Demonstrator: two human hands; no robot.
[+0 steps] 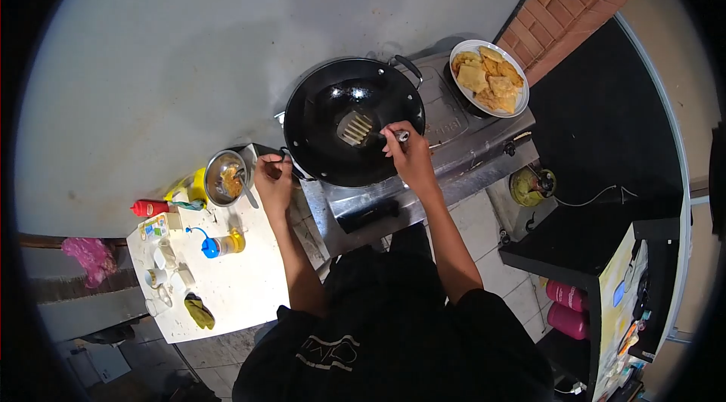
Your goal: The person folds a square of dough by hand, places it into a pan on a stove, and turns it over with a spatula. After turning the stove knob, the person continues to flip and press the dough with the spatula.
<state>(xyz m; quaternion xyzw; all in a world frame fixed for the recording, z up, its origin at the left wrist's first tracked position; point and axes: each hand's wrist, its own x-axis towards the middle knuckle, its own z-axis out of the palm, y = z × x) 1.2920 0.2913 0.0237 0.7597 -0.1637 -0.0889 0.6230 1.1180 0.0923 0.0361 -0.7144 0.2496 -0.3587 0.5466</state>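
Observation:
A black wok [310, 111] sits on the metal gas stove [370, 209], with a little shiny oil in its bottom. My right hand [412, 156] is closed around the handle of a slotted spatula [355, 130], whose slotted head rests low inside the wok. At the wok's near left side, my left hand [274, 179] is closed at the loop handle, its fingertips partly hiding the grip. Beside that hand, a metal bowl [215, 190] with orange-brown residue and a spoon in it stands on the white table [253, 273].
A white plate [463, 46] of fried, golden flat pieces stands on the stove's right side. A blue-capped bottle [219, 245], a red bottle [150, 207] and small cups are on the left table. A grey wall [189, 62] rises behind the wok.

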